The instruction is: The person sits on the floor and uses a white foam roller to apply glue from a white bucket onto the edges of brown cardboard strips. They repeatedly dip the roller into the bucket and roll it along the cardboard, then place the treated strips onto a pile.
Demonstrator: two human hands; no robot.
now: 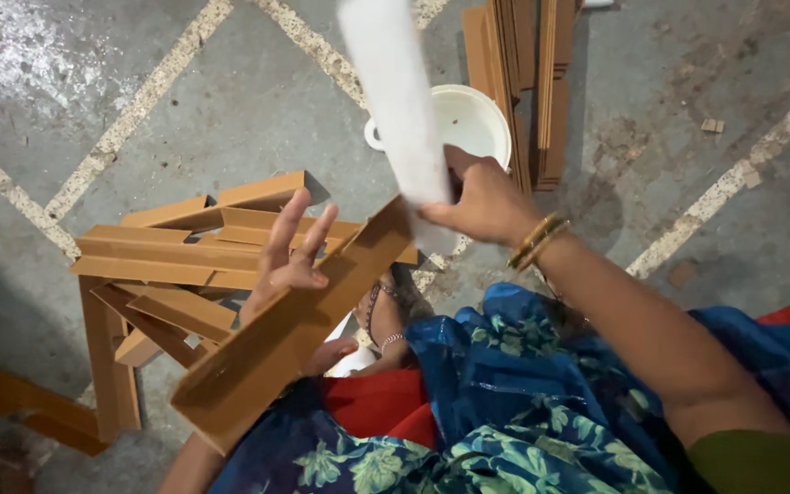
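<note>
Brown cardboard angle strip [290, 338] rests against spread left hand [290, 261]; right hand [482, 201] pinches white strip [400, 101].

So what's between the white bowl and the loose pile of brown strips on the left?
Head view: bare concrete floor with a pale painted line separates bowl and pile.

Cardboard strips [176, 265] piled on the floor [230, 101] at left — a bowl [468, 119] ahead, stacked strips [528, 82] just right of it.
</note>
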